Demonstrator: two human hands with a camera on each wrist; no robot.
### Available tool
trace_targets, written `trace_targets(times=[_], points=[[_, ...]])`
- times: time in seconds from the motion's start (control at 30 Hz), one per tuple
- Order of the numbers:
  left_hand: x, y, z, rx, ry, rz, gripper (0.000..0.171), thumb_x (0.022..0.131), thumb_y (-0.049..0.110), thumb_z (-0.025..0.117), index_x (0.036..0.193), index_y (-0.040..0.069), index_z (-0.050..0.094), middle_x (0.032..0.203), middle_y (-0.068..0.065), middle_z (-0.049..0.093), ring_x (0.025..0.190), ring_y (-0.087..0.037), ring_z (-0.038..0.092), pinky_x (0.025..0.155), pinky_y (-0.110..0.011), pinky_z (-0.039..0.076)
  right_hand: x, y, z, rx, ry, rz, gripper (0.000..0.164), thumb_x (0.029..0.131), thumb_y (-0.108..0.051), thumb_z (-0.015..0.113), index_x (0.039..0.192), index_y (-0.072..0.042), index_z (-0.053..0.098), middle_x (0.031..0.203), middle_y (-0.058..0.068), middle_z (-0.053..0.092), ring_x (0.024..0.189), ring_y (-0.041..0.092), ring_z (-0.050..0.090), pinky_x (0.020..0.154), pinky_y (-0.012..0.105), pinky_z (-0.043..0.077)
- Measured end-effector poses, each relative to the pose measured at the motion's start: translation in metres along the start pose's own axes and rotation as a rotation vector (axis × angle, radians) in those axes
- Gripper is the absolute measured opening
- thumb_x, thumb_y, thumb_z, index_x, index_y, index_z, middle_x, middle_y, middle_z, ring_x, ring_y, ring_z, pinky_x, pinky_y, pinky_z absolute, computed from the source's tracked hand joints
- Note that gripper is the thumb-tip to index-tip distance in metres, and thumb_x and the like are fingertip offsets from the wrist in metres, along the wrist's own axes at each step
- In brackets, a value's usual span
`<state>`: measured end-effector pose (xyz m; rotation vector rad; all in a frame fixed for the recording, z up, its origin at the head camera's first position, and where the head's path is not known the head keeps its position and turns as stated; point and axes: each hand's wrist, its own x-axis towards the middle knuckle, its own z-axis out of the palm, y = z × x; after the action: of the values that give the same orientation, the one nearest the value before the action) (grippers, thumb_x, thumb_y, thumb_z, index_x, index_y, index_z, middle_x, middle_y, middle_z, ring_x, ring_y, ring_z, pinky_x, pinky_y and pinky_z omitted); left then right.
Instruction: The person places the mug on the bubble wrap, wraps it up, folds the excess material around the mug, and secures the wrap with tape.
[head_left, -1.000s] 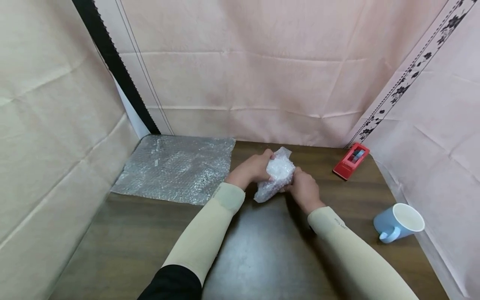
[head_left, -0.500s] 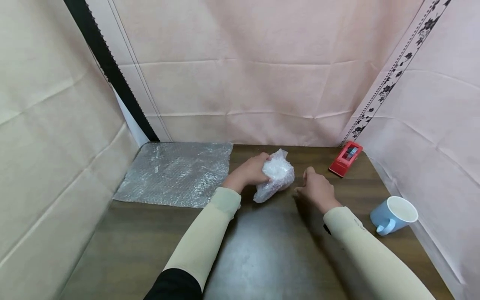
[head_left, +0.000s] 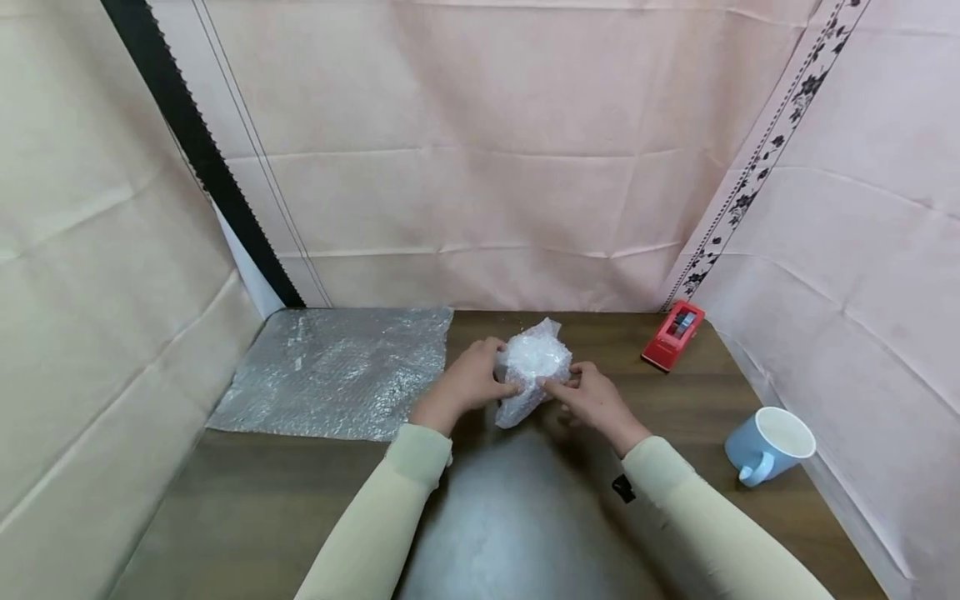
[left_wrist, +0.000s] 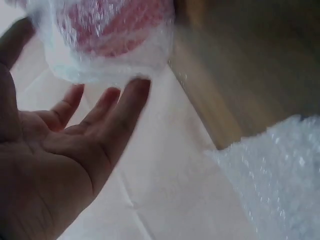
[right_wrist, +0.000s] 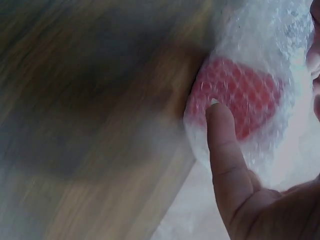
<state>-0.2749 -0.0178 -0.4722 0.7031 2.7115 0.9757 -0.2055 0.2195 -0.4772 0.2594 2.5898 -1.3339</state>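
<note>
A bundle in clear bubble wrap (head_left: 537, 357) stands on the table, its wrap bunched at the ends. Through the plastic, a red patch (right_wrist: 247, 97) shows in the right wrist view; what kind of thing is inside cannot be told. My left hand (head_left: 467, 382) holds the bundle's left side, thumb in front and fingers behind. In the left wrist view its fingertips (left_wrist: 137, 87) touch the wrapped edge. On the opposite side, my right hand (head_left: 596, 406) grips the bundle, the thumb (right_wrist: 222, 125) lying across the plastic over the red part.
A flat sheet of bubble wrap (head_left: 337, 371) lies at the back left of the wooden table (head_left: 285, 500). A red tape dispenser (head_left: 672, 336) sits at the back right, a light-blue mug (head_left: 768, 446) nearer on the right. Cloth walls (head_left: 525, 200) enclose the back and sides.
My right hand came off the bundle, moved a little right, then returned to its right side. The left hand stayed on it and shifted its hold. The head view has tilted slightly.
</note>
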Motion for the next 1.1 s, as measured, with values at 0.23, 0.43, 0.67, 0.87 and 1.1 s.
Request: trace_targets(times=[0.23,0.43,0.67,0.87,1.1], points=[[0.009,0.004,0.027,0.005,0.137,-0.053,0.06,0.1,0.029,0.09,0.14,-0.001,0.056,0.127,-0.023,0.077,0.113,-0.037,0.078,0.099,-0.054,0.065,0.021,0.0,0.009,-0.01,0.063,-0.026,0.094,0.108,-0.061,0.072,0.161,0.007,0.035,0.133,0.025,0.068,0.102,0.033,0.08,0.091,0.043,0.066],[0.028,0.009,0.044,0.008,0.191,-0.049,0.056,0.101,0.025,0.088,0.136,-0.004,0.056,0.123,-0.025,0.076,0.112,-0.042,0.078,0.095,-0.057,0.066,0.043,0.009,0.001,0.034,0.087,-0.048,0.087,0.108,-0.049,0.074,0.16,0.01,0.035,0.15,0.033,0.059,0.128,0.041,0.069,0.108,0.052,0.061],[0.072,0.005,0.063,-0.021,0.209,0.043,0.053,0.106,0.027,0.083,0.137,-0.004,0.054,0.128,-0.024,0.071,0.121,-0.039,0.074,0.103,-0.054,0.063,0.069,0.016,-0.022,0.027,0.148,-0.078,0.084,0.108,-0.043,0.072,0.161,0.009,0.032,0.159,0.037,0.053,0.148,0.047,0.056,0.123,0.06,0.05],[0.119,-0.006,0.091,-0.009,0.236,0.067,0.057,0.105,0.035,0.083,0.139,0.001,0.053,0.127,-0.019,0.067,0.116,-0.031,0.072,0.099,-0.048,0.063,0.086,0.024,-0.042,0.07,0.146,-0.073,0.088,0.109,-0.045,0.071,0.165,0.008,0.029,0.165,0.036,0.047,0.151,0.046,0.052,0.128,0.061,0.046],[0.152,-0.033,0.118,-0.055,0.2,0.122,0.05,0.104,0.038,0.084,0.133,0.009,0.056,0.124,-0.008,0.063,0.11,-0.018,0.063,0.097,-0.033,0.057,0.103,0.043,-0.054,0.042,0.196,-0.117,0.093,0.103,-0.052,0.072,0.158,0.013,0.035,0.154,0.04,0.055,0.142,0.049,0.059,0.123,0.056,0.05]])
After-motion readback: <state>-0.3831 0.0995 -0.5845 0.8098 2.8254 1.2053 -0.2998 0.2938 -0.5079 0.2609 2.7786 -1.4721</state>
